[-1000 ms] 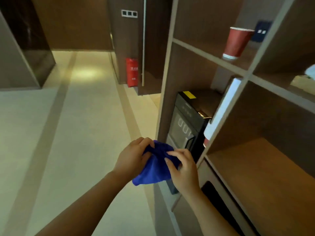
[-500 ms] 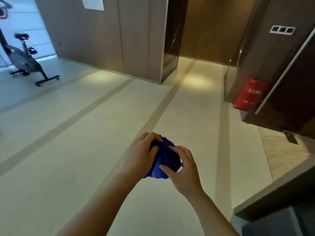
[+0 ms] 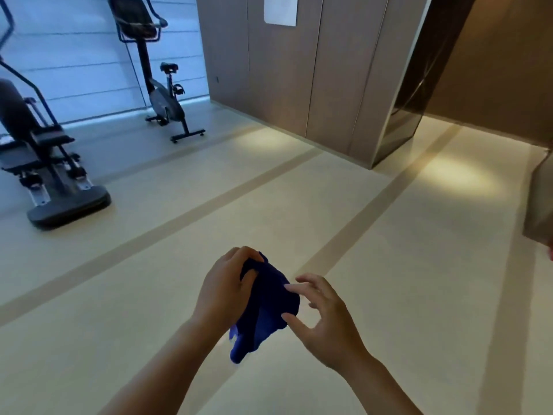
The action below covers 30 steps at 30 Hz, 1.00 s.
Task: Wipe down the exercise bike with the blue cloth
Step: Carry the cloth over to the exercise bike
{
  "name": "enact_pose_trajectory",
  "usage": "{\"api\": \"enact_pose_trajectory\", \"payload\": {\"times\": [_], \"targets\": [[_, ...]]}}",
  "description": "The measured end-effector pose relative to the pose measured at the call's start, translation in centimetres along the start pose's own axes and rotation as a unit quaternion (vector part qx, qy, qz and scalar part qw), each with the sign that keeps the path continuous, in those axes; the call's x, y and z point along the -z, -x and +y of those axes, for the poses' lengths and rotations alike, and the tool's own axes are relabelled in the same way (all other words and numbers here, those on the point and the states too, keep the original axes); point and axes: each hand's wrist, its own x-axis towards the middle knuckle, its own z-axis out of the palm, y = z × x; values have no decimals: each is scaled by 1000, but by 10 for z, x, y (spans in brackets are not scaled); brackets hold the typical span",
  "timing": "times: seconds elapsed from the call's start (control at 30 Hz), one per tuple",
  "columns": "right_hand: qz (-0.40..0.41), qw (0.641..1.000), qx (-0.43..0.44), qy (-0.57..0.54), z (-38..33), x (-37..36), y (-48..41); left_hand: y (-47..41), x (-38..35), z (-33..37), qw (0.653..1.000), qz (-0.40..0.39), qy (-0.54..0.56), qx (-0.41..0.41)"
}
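Observation:
The blue cloth (image 3: 269, 304) hangs bunched in front of me at low centre, and my left hand (image 3: 224, 286) is shut on its top edge. My right hand (image 3: 323, 319) is just right of the cloth with fingers spread, its fingertips at the fabric's edge without a grip. The exercise bike (image 3: 161, 85), dark grey with a black saddle and a tall handlebar post, stands far off at the upper left by the window blinds.
A second dark exercise machine (image 3: 39, 163) with a long base sits at the left edge. Brown wall panels (image 3: 299, 70) and a dark doorway (image 3: 419, 79) lie ahead on the right. Pale floor with darker stripes stretches between me and the bike.
The view has swung left, away from the shelves, and the bike has come nearer and moved toward centre. My right hand has let go of the cloth and spread its fingers.

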Motion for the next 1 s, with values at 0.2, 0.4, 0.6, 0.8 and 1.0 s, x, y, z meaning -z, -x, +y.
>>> {"api": "enact_pose_trajectory", "payload": {"times": [0.2, 0.4, 0.6, 0.8, 1.0], "targets": [[-20, 987, 105, 118, 33, 0, -97, -87, -9, -9, 999, 44, 2, 22], [-37, 978, 167, 120, 51, -6, -195, -163, -1, -31, 997, 60, 18, 33], [-92, 981, 156, 71, 63, -37, -312, -253, 12, -94, 998, 41, -20, 33], [-79, 989, 115, 57, 61, -79, -455, -363, 41, -175, 997, 28, -50, 53], [-77, 988, 109, 72, 48, -118, -601, -478, 75, -229, 998, -16, -43, 43]]}}
